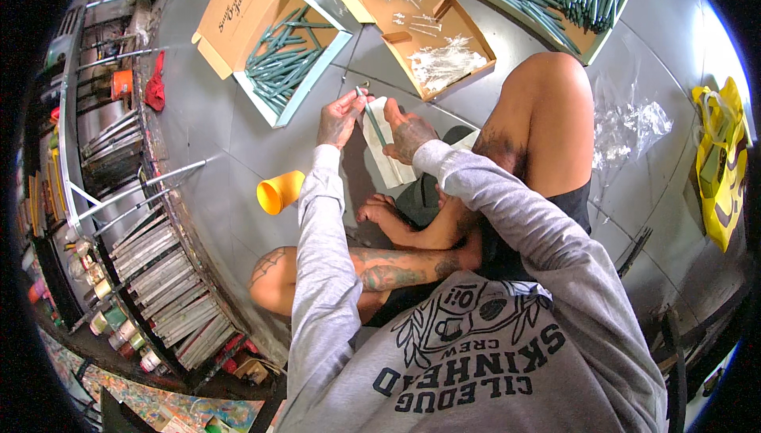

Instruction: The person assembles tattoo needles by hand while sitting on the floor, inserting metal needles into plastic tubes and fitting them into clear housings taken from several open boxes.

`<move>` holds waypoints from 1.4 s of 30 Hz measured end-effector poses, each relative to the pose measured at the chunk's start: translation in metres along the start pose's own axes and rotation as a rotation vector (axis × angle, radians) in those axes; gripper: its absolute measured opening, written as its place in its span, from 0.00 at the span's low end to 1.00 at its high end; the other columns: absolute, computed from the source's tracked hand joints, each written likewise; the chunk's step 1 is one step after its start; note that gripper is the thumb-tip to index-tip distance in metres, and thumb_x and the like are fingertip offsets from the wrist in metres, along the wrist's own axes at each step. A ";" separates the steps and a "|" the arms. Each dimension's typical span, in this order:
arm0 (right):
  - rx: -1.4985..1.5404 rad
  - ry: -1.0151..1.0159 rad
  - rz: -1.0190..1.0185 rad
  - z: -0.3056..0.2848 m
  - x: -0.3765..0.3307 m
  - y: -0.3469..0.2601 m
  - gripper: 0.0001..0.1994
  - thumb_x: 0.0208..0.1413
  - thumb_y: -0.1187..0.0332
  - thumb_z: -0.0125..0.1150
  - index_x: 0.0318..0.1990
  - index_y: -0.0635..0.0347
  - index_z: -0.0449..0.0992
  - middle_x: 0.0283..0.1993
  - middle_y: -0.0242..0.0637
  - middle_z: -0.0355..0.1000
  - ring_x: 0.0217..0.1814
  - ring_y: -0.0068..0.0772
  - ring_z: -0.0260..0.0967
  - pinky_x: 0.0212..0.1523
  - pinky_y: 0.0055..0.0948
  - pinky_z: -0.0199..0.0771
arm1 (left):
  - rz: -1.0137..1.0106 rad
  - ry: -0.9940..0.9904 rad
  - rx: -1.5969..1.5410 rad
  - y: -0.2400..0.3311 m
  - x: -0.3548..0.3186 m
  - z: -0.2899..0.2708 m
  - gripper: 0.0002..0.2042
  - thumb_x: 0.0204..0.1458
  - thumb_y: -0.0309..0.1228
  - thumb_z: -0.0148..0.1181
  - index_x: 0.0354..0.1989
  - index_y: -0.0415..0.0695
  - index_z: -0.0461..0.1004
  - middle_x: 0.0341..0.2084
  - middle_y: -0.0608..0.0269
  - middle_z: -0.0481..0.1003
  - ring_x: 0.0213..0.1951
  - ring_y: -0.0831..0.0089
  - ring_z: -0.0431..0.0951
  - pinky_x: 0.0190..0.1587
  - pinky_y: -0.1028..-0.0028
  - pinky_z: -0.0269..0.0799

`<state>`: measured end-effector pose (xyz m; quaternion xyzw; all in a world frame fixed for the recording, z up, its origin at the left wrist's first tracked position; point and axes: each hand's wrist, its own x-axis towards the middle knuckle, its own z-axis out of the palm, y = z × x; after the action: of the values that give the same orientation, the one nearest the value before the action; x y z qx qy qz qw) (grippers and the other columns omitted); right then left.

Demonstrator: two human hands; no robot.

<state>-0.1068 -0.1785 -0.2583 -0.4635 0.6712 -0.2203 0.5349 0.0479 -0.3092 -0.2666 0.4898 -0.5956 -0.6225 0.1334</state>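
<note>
My left hand [339,121] pinches the upper end of a slender dark green pen [371,120] between thumb and fingers. The fingers of my right hand [408,135] are closed around its lower end. The pen slants between both hands, above a pale sheet [391,170] on the floor; small details at its tip are too fine to make out. Just beyond my left hand stands an open box [337,35] of similar green pens. Past my right hand lies an open cardboard box [485,51] with thin clear and white pieces.
Another box [590,54] of green pens sits at the far right. A yellow cup [277,193] lies on its side left of my legs. Crumpled clear plastic [630,128] and a yellow bag [720,171] lie to the right. A cluttered rack [143,187] lines the left.
</note>
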 end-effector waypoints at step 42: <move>-0.234 0.117 -0.474 0.023 0.009 0.017 0.27 0.44 0.65 0.73 0.54 0.53 0.70 0.35 0.45 0.71 0.36 0.45 0.71 0.40 0.40 0.74 | -0.090 0.439 -0.445 -0.069 -0.041 -0.026 0.22 0.49 0.48 0.69 0.47 0.47 0.81 0.36 0.69 0.81 0.38 0.78 0.81 0.40 0.74 0.78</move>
<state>-0.0923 -0.1741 -0.2836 -0.6529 0.5947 -0.2867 0.3714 0.1165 -0.2764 -0.3038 0.5973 -0.3795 -0.6221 0.3350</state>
